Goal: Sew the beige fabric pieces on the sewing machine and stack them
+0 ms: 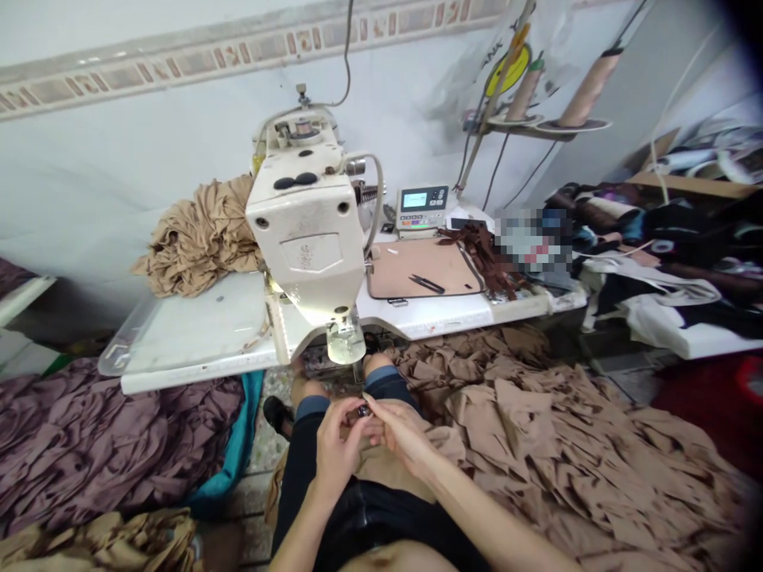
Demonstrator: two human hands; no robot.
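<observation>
My left hand (335, 449) and my right hand (400, 433) meet over my lap, below the sewing machine (310, 230). Both pinch a small dark object (363, 411) between their fingertips; I cannot make out what it is. A piece of tan fabric (381, 465) lies across my lap under the hands. The machine's needle area and its lamp are just above and beyond my hands.
The white sewing table (196, 334) carries a tan fabric bundle (199, 238), a brown mat with dark snips (426, 283) and a control box (422, 208). Tan fabric pieces (566, 445) pile up on the right, purple fabric (101, 445) on the left. Thread cones (587, 91) stand behind.
</observation>
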